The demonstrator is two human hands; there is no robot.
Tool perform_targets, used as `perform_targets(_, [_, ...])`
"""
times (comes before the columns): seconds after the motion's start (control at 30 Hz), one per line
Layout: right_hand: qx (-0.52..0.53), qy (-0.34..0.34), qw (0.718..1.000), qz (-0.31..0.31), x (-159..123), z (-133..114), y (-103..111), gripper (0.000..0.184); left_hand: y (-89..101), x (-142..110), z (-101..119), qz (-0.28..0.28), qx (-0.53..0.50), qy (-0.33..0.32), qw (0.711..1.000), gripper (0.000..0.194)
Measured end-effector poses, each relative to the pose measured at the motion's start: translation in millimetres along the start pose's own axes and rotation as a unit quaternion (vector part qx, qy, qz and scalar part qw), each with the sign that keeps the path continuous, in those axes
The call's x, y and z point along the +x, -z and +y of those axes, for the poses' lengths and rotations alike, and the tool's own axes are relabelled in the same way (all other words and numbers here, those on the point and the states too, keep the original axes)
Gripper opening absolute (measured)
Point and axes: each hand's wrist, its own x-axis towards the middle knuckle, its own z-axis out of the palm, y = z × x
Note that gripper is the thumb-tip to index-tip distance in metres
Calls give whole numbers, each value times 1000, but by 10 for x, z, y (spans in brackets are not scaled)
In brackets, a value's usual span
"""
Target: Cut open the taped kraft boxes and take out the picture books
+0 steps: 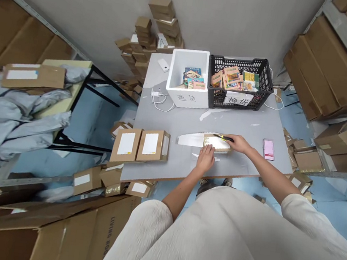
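Left of the fingers stand two square-edged cardboard boxes (pixel 141 155), then a foam bin (pixel 175 70) beyond, then a smooth white sheet (pixel 189 139). The left hand (pixel 206 156) rests loosely extended fingers on a small rectangular package (pixel 222 145), partly covering it. Beyond stands a latticed plastic crate (pixel 262 97). The right hand's (pixel 238 143) fingers curl closed round a slim cutter (pixel 223 137) over the package; farther right lies a blurred pink oblong (pixel 268 149).

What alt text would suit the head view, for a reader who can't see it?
A person's right hand holds a cutter at a small box on a grey table, while the left hand touches the box. Behind stand a white bin and a black crate, both holding colourful printed items; two labelled cardboard boxes sit at the left.
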Motion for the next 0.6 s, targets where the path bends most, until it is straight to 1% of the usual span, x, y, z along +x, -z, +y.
perform_targets(0.07, [-72, 28, 996, -46, 53, -151, -79, 28, -13, -19, -16, -4, -5, -8, 1000, 62])
perform_targets(0.13, [-134, 40, 987, -79, 95, -252, -151, 25, -29, -36, -34, -8, -12, -18, 1000, 64])
perform_targets(0.3, [-228, 34, 967, -107, 151, -427, -238, 18, -53, -76, -74, -13, -13, -39, 999, 71])
perform_targets(0.37, [-266, 27, 955, -127, 154, -506, -233, 21, -52, -82, -80, -21, 12, -45, 999, 72])
perform_targets(0.5, [-361, 20, 918, -166, 140, -673, -210, 32, -36, -74, -79, -45, 67, -52, 995, 71])
perform_targets(0.6, [-392, -1, 904, -173, 121, -758, -217, 36, -20, -64, -82, -52, 74, -56, 994, 71])
